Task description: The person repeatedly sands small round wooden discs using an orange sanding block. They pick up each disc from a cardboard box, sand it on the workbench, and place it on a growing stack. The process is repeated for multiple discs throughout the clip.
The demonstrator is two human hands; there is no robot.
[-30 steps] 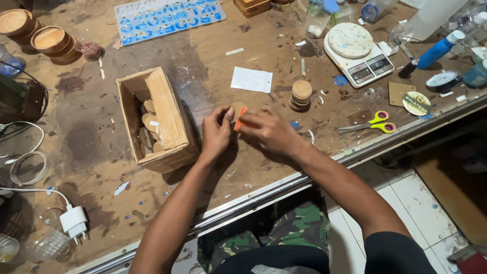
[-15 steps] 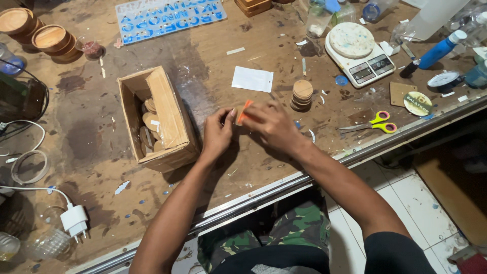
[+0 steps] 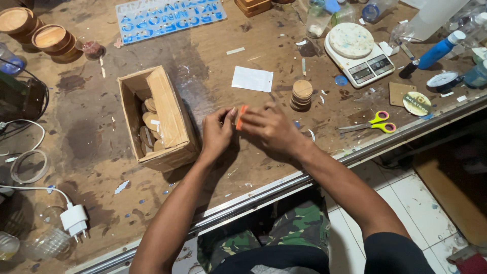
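Both hands are pinching one small orange piece (image 3: 241, 117) between them, the left hand (image 3: 217, 133) closing on it from one side and the right hand (image 3: 269, 128) from the other, just above the scuffed wooden workbench (image 3: 101, 137). It is showing as a narrow, upright orange strip, mostly hidden by fingertips. An open cardboard box (image 3: 170, 114) of wooden discs is sitting just beside the left hand, a stack of wooden discs (image 3: 302, 95) is standing near the right, and bare bench is lying between the hands and the metal front edge (image 3: 284, 185).
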